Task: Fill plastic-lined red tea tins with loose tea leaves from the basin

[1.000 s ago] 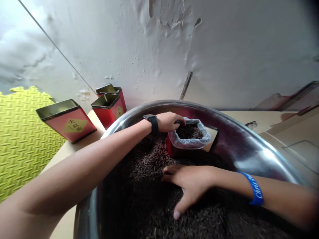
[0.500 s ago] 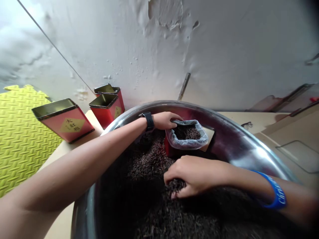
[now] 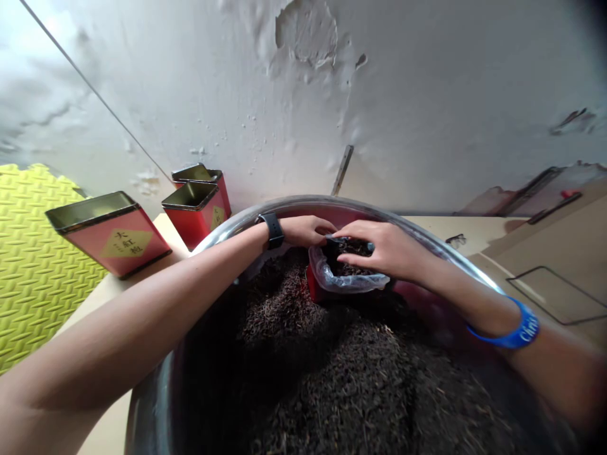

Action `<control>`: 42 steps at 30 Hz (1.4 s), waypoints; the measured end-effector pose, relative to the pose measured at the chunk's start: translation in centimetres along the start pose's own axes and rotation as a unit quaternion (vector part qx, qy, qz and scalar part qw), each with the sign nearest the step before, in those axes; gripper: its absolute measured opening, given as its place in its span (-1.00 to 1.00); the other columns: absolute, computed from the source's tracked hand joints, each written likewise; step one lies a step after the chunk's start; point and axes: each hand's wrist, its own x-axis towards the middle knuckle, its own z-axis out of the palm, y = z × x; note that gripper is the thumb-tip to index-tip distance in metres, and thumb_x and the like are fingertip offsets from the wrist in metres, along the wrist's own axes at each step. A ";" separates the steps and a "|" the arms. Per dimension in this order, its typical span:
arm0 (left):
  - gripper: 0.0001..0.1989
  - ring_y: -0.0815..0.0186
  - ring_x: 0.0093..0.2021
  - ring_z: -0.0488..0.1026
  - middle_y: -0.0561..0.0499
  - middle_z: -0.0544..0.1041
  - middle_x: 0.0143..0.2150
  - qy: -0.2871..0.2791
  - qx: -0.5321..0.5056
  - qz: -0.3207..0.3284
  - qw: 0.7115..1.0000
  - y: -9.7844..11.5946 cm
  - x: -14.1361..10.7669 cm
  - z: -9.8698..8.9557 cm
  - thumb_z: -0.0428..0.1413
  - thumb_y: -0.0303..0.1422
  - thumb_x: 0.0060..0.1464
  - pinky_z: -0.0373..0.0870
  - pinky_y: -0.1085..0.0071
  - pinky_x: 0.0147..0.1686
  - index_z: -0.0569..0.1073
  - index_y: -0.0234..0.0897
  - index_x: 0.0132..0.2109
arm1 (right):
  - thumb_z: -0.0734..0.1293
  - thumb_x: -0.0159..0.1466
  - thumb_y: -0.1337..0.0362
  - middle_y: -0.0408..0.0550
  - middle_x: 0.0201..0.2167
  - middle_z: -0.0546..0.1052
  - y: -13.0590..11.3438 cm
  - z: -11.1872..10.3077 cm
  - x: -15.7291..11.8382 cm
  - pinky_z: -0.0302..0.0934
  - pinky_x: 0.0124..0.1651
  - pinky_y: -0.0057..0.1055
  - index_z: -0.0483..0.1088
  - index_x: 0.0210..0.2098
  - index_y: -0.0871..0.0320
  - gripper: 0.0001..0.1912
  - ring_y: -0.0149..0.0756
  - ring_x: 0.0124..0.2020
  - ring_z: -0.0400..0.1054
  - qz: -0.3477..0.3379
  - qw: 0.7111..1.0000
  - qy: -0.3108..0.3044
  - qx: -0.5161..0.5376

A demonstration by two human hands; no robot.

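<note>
A red tin (image 3: 314,287) stands in a large metal basin (image 3: 164,392), partly sunk among loose dark tea leaves (image 3: 351,385). Its clear plastic bag (image 3: 348,282) lines it, folded over the rim, and tea leaves fill much of the bag. At the far left corner, my left hand (image 3: 306,230) pinches the bag's edge with bent fingers. Over the bag's mouth reaches my right hand (image 3: 386,249), its thumb and fingers apart above the leaves, fingertips close to my left hand. I see no leaves held between them.
Open red tins stand left of the basin: a large one (image 3: 114,237) with a yellow label, and two smaller ones (image 3: 194,215) together. A yellow foam mat (image 3: 42,272) lies farther left. Behind is a peeling wall (image 3: 213,95); glasses (image 3: 456,240) rest on the table at right.
My right hand has moved up and away from the loose tea leaves to the bag's mouth, and its fingers have spread. My left hand stays at the bag's edge.
</note>
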 end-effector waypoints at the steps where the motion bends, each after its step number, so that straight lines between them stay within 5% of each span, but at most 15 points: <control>1: -0.50 0.31 -0.08 0.33 -0.05 0.41 0.00 -0.001 0.002 -0.007 1.000 0.0 0.0 0.0 -0.04 -0.47 -0.07 0.22 0.42 -0.07 0.29 -0.32 0.09 | 0.22 0.19 0.17 -0.08 -0.14 0.47 0.1 -0.1 -0.1 0.18 -0.09 -0.35 0.38 -0.13 0.12 -0.71 -0.28 -0.15 0.33 0.009 1.000 0.027 -0.007; 3: -0.50 0.32 -0.08 0.32 -0.03 0.41 0.00 -0.001 0.002 -0.014 1.000 0.0 -0.1 0.0 -0.04 -0.48 -0.08 0.21 0.43 -0.07 0.29 -0.30 0.09 | 0.17 0.21 0.28 -0.09 -0.24 0.49 0.2 -0.3 -0.3 0.20 -0.15 -0.36 0.41 -0.23 0.14 -0.78 -0.31 -0.24 0.35 0.026 0.998 0.050 -0.028; 5: -0.50 0.33 -0.07 0.32 -0.03 0.41 0.01 0.000 -0.001 -0.016 1.000 0.0 -0.1 0.0 -0.05 -0.48 -0.07 0.19 0.44 -0.06 0.28 -0.30 0.09 | 0.16 0.19 0.34 -0.10 -0.28 0.50 0.6 0.0 -0.4 0.21 -0.19 -0.36 0.43 -0.26 0.12 -0.77 -0.31 -0.29 0.36 0.025 0.999 0.005 -0.041; 8: -0.50 0.33 -0.08 0.32 -0.03 0.40 0.01 -0.001 0.008 -0.024 1.000 -0.1 -0.1 0.0 -0.06 -0.46 -0.06 0.19 0.45 -0.06 0.28 -0.31 0.10 | 0.14 0.13 0.42 -0.08 -0.17 0.48 1.0 0.6 -0.5 0.20 -0.09 -0.32 0.43 -0.19 0.12 -0.67 -0.27 -0.19 0.35 -0.014 0.997 -0.074 -0.033; 13: -0.51 0.33 -0.12 0.33 -0.04 0.42 -0.01 -0.005 0.036 -0.038 0.999 -0.1 0.0 0.1 -0.08 -0.45 -0.05 0.20 0.46 -0.10 0.28 -0.33 0.09 | 0.09 -0.08 0.59 -0.09 -0.12 0.45 1.4 0.5 -0.4 0.15 0.00 -0.37 0.40 -0.15 0.14 -0.45 -0.32 -0.08 0.29 -0.057 0.996 -0.068 0.008; 17: -0.54 0.34 -0.15 0.33 -0.04 0.43 -0.04 -0.007 0.054 -0.040 0.998 -0.1 0.0 0.1 -0.08 -0.43 -0.04 0.21 0.47 -0.12 0.29 -0.35 0.07 | 0.10 -0.10 0.58 -0.13 -0.14 0.46 2.5 0.1 -0.6 0.19 -0.07 -0.35 0.44 -0.24 0.07 -0.47 -0.29 -0.14 0.32 -0.049 0.991 -0.119 -0.029; 20: -0.54 0.34 -0.15 0.34 -0.04 0.43 -0.05 -0.009 0.058 -0.041 0.997 -0.1 0.0 0.1 -0.09 -0.43 -0.03 0.22 0.48 -0.14 0.29 -0.36 0.07 | 0.10 -0.07 0.57 -0.10 -0.19 0.46 2.9 -0.2 -0.8 0.18 -0.09 -0.33 0.46 -0.30 0.09 -0.53 -0.28 -0.17 0.32 -0.033 0.995 -0.085 -0.039; 24: -0.54 0.34 -0.15 0.34 -0.06 0.43 -0.04 -0.002 0.066 -0.041 0.997 -0.1 -0.1 0.1 -0.08 -0.42 -0.03 0.22 0.48 -0.14 0.30 -0.38 0.06 | 0.10 0.00 0.56 -0.08 -0.23 0.45 0.5 -0.5 -0.9 0.17 -0.07 -0.37 0.44 -0.30 0.13 -0.59 -0.34 -0.19 0.31 -0.081 0.993 -0.018 0.084; 26: -0.56 0.35 -0.15 0.34 -0.05 0.42 -0.03 0.001 0.068 -0.043 0.997 -0.1 -0.1 0.1 -0.09 -0.42 -0.02 0.21 0.48 -0.12 0.31 -0.36 0.05 | 0.11 0.07 0.54 -0.10 -0.26 0.46 -1.8 -0.1 -1.0 0.18 -0.07 -0.40 0.43 -0.28 0.12 -0.63 -0.37 -0.20 0.32 -0.114 0.977 -0.082 0.161; 29: -0.56 0.36 -0.16 0.34 -0.02 0.43 -0.04 0.002 0.065 -0.041 0.997 -0.1 -0.1 0.2 -0.10 -0.44 -0.01 0.21 0.50 -0.13 0.31 -0.32 0.06 | 0.16 0.20 0.37 -0.08 -0.12 0.45 -4.6 2.0 -1.4 0.15 0.01 -0.41 0.35 -0.06 0.11 -0.67 -0.37 -0.09 0.31 -0.173 0.919 -0.262 0.238; 31: -0.55 0.36 -0.17 0.34 -0.01 0.44 -0.05 0.003 0.064 -0.041 0.997 -0.1 -0.1 0.2 -0.09 -0.45 -0.02 0.21 0.51 -0.14 0.30 -0.31 0.07 | 0.26 0.16 0.18 0.03 0.06 0.32 -5.1 4.2 -1.9 0.08 0.09 -0.34 0.22 0.09 0.14 -0.49 -0.24 0.06 0.20 -0.189 0.898 -0.328 0.226; 33: -0.54 0.36 -0.18 0.34 -0.02 0.44 -0.06 0.003 0.066 -0.045 0.997 -0.1 -0.2 0.2 -0.09 -0.45 -0.02 0.21 0.51 -0.16 0.30 -0.31 0.07 | 0.33 0.05 0.02 0.13 0.17 0.17 -4.7 6.5 -2.3 0.02 0.13 -0.21 0.14 0.15 0.17 -0.26 -0.06 0.16 0.06 -0.144 0.911 -0.346 0.174; 36: -0.57 0.36 -0.19 0.35 -0.02 0.45 -0.07 0.003 0.066 -0.045 0.997 -0.1 -0.2 0.1 -0.09 -0.44 -0.02 0.22 0.50 -0.17 0.32 -0.32 0.05 | 0.34 -0.07 -0.14 0.24 0.12 0.22 -3.7 8.4 -2.7 0.06 0.07 -0.11 0.18 0.12 0.26 -0.11 0.08 0.10 0.11 -0.091 0.914 -0.380 0.112; 42: -0.60 0.34 -0.16 0.34 -0.05 0.44 -0.05 -0.001 0.065 -0.037 0.997 -0.1 -0.4 0.1 -0.10 -0.43 0.00 0.22 0.48 -0.15 0.33 -0.35 0.01 | 0.35 -0.17 -0.21 0.15 -0.05 0.40 -4.9 7.2 -2.4 0.20 -0.15 -0.31 0.30 0.00 0.25 -0.12 -0.07 -0.12 0.33 -0.133 0.877 -0.442 0.136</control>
